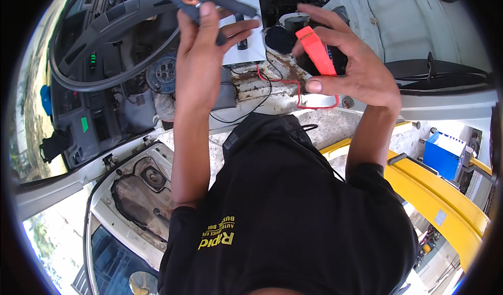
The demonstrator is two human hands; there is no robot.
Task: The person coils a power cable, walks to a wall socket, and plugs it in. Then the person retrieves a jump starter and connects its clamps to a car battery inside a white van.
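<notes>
My left hand (198, 67) is raised beside the steering wheel, closed on a dark grey clamp (228, 1) with a copper-coloured part near its near end. The thumb presses on it, and the other fingers lie behind or beside it. In my right hand (364, 72) is a red clamp-like piece (317, 51), held between the thumb and the curled fingers; its far side is hidden. Below and between the hands lies a white flat-topped box or board (254, 51) with a black piece (242, 39) on it. A thin red wire (318, 107) and a black wire (268, 93) run close by.
The steering wheel (65, 77) and dashboard (78, 138) of a vehicle stand to the left. An open door panel (141, 190) is at lower left. Worn, rusty metal (285, 67) lies under my hands. A yellow beam (445, 206) and a blue box (443, 155) are at right.
</notes>
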